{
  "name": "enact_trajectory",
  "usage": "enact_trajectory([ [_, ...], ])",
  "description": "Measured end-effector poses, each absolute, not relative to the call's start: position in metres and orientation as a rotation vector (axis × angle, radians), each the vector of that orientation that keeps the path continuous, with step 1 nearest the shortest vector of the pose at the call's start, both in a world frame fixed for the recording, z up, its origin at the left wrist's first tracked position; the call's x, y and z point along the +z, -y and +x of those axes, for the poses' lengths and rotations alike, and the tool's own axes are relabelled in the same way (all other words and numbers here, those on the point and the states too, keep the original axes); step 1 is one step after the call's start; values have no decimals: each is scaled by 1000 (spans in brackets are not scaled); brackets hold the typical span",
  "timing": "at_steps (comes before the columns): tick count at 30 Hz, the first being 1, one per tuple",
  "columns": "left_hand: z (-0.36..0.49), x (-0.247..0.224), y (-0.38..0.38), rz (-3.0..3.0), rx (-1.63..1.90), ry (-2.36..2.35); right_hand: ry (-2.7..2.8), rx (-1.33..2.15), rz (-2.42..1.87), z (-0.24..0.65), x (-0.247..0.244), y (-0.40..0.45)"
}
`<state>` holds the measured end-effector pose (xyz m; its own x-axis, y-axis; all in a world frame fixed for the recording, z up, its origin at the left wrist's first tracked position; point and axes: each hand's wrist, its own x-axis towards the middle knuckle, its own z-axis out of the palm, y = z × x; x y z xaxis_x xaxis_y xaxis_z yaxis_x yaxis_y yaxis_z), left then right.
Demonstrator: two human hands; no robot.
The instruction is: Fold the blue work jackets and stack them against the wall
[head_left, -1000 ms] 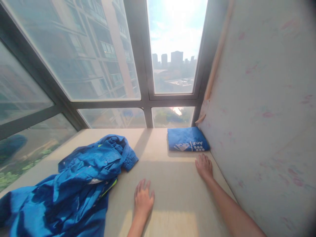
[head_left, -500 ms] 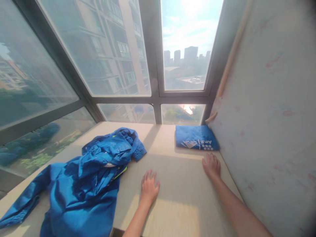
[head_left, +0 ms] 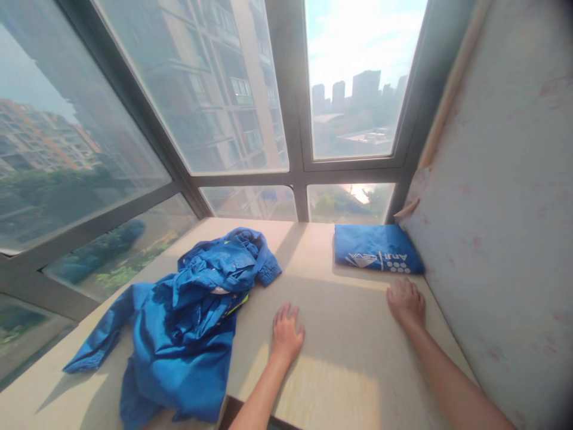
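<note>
Flat on the pale wooden surface rests my left hand, its fingers stretched out and nothing in them. To its left lies a crumpled blue jacket, with one sleeve reaching toward the left and a yellow-green strip showing near its middle. My right hand is spread on the wood just in front of a neatly folded blue garment, fingertips close to its near edge. White lettering and a dot logo on that folded garment appear upside down.
Tall windows with grey frames enclose the far and left sides. A pale patterned wall borders the surface on the right, with a torn, peeling piece near the corner. A dark gap shows at the near edge.
The camera view has turned slightly to the left, so everything appears shifted right. Both hands keep about the same place on the wood, and the garments look unchanged.
</note>
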<state>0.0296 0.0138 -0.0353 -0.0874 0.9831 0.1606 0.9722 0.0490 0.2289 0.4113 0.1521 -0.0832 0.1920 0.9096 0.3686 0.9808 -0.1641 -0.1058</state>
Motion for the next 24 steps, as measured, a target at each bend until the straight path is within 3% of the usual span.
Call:
enact_trajectory([
  [24, 19, -31, -24, 2000, 450, -2171, 1818, -336, -2147, 416, -90, -157],
])
